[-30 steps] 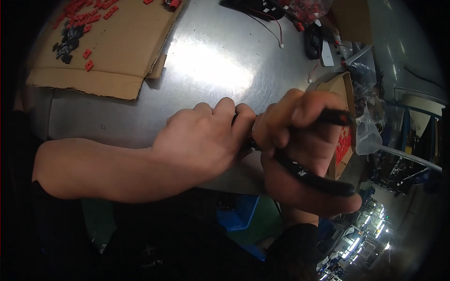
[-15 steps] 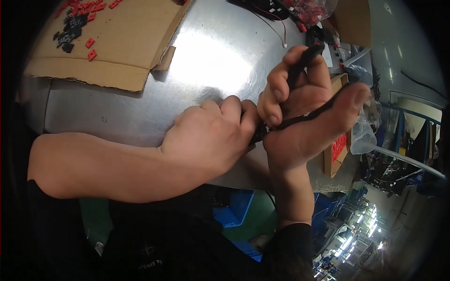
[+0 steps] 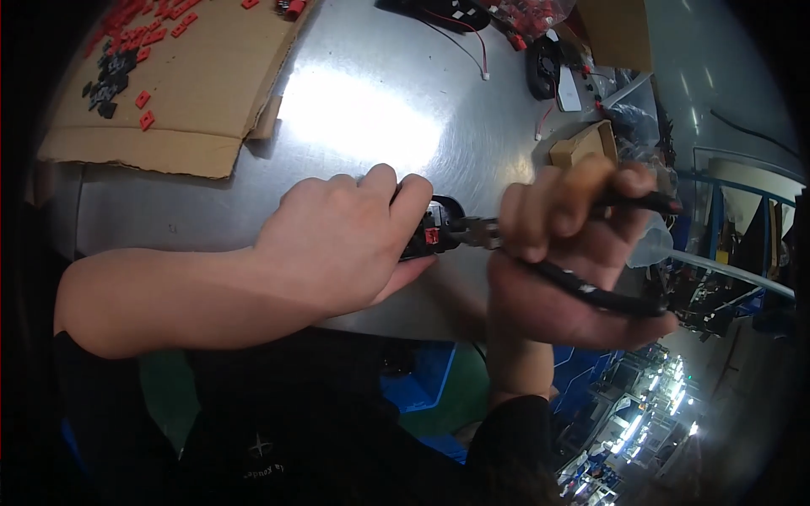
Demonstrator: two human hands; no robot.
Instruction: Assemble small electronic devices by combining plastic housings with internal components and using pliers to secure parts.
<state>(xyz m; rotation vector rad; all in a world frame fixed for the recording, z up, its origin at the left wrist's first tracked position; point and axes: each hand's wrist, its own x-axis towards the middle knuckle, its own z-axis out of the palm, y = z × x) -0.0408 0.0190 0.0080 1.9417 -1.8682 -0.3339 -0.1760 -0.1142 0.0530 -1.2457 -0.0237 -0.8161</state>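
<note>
My left hand is closed around a black plastic housing with a small red part inside it. The hand covers most of the housing, and only its right end shows. In my right hand is a pair of pliers with black handles, spread apart in the grip. The metal jaws point left and reach the right end of the housing. Whether the jaws grip anything there I cannot tell. Motion blurs the right fingers somewhat.
On the left lies a cardboard sheet with many loose red pieces and black pieces. At the back are a black part with wires and a bag of red parts. A small fan and a cardboard box stand back right.
My right hand has turned and moved right and down, swinging the plier handles from upward to rightward. My left hand has shifted left, so the housing and its red part now show.
</note>
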